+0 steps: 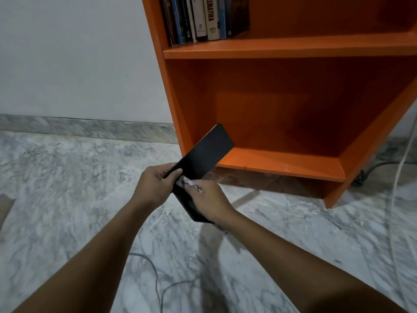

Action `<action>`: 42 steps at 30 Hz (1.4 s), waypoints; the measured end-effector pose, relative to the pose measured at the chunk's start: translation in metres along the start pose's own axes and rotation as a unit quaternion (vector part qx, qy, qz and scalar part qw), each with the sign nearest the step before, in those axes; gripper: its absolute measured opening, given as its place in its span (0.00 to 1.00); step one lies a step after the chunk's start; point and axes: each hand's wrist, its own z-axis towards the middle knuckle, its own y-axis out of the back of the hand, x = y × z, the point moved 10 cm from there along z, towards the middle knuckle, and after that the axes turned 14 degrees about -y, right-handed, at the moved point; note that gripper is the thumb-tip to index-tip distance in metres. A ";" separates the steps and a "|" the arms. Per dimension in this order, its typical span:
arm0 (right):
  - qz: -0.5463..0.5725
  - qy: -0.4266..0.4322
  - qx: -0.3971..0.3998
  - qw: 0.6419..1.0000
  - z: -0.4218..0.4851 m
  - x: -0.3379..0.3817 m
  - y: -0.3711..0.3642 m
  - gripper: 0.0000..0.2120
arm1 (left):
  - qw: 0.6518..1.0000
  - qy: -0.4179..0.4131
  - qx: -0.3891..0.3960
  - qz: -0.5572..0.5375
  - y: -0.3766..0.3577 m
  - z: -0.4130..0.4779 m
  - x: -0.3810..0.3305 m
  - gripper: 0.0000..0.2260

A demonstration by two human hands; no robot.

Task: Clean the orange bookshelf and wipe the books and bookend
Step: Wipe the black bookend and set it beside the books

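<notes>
A black L-shaped bookend [204,152] is held in the air in front of the orange bookshelf [293,46]. My left hand [154,185] grips it at the bend. My right hand [208,201] presses a small white patterned cloth [187,182] against the bookend's lower plate. A row of several books [203,18] stands upright at the left end of the upper shelf. The lower shelf [282,162] holds nothing.
The bookshelf stands on a grey marble floor [67,177] against a white wall [67,53]. A grey cable [155,279] lies on the floor near me. More cables [397,177] run beside the shelf's right side. A brown object [5,206] shows at the left edge.
</notes>
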 end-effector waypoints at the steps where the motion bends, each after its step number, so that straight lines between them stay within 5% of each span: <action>1: 0.018 0.017 0.014 1.000 -0.006 0.009 -0.004 0.15 | 1.000 0.006 -0.004 -0.004 0.002 -0.001 0.001 0.09; 12: 0.086 0.102 0.188 0.973 -0.045 0.052 -0.033 0.12 | 0.995 0.068 -0.038 -0.062 0.031 -0.002 0.027 0.09; 16: 0.058 0.077 0.091 0.991 -0.021 0.021 0.010 0.26 | 0.992 0.087 -0.048 -0.073 0.030 -0.007 0.035 0.10; 22: -0.086 0.014 -0.028 0.996 -0.002 -0.058 0.060 0.25 | 0.983 0.121 -0.101 -0.099 0.036 -0.010 0.043 0.11; 28: -0.170 0.053 -0.005 0.984 -0.010 -0.033 0.046 0.25 | 0.960 0.232 -0.108 -0.117 0.026 -0.013 0.056 0.11; 35: 0.015 -0.026 0.053 0.998 -0.003 -0.031 0.041 0.13 | 0.967 0.248 -0.044 -0.048 0.028 -0.012 0.049 0.11; 40: 0.118 -0.091 0.090 0.985 0.009 -0.036 0.050 0.26 | 0.972 0.234 0.027 -0.008 0.022 -0.019 0.046 0.13; 42: 0.194 -0.127 0.095 0.968 0.013 -0.043 0.054 0.21 | 0.975 0.204 0.052 -0.069 0.014 -0.018 0.038 0.15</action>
